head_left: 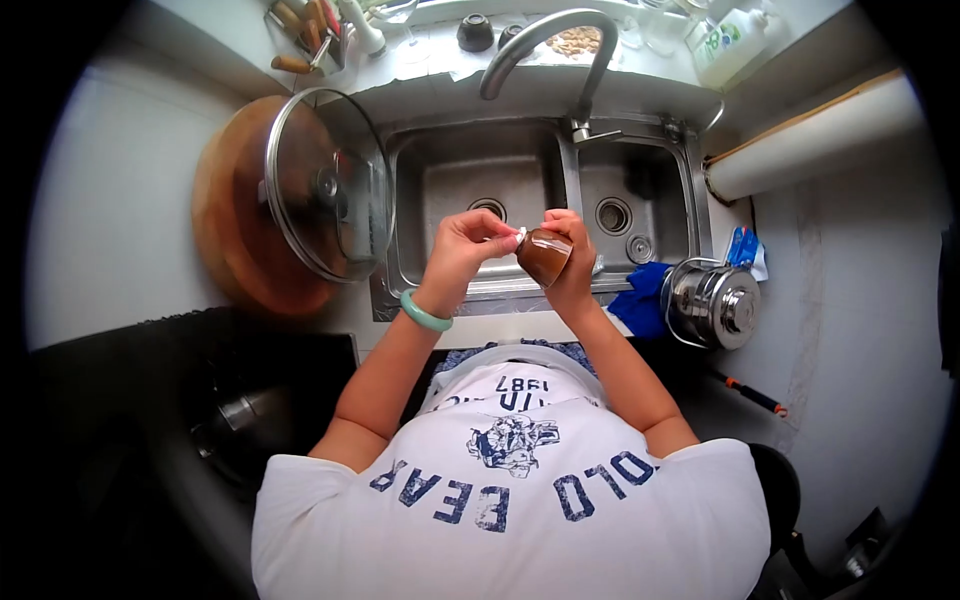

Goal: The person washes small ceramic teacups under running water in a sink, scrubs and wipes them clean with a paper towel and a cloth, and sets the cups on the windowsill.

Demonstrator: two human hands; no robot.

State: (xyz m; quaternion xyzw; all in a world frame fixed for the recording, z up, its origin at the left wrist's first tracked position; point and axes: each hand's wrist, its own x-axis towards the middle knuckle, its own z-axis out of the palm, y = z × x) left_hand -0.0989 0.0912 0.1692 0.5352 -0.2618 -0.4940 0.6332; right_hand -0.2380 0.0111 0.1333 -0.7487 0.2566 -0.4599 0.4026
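Observation:
My right hand [573,262] is wrapped round a small brown glossy cup [545,256], which is tilted above the front edge of the double sink [470,150]. My left hand [468,250] pinches a small white piece [521,236] against the cup's left end; what the piece is cannot be made out. A pale green bangle [426,311] circles my left wrist. Behind my hands lie the two steel basins with their drains, and the faucet [597,75] arches over them.
A glass lid [330,185] leans by a round wooden board [225,200] at left. On the right are a blue cloth [640,300], a steel pot [712,303] and a paper-like roll [820,145]. Dark cups [475,33] and a bottle [728,48] stand on the back ledge.

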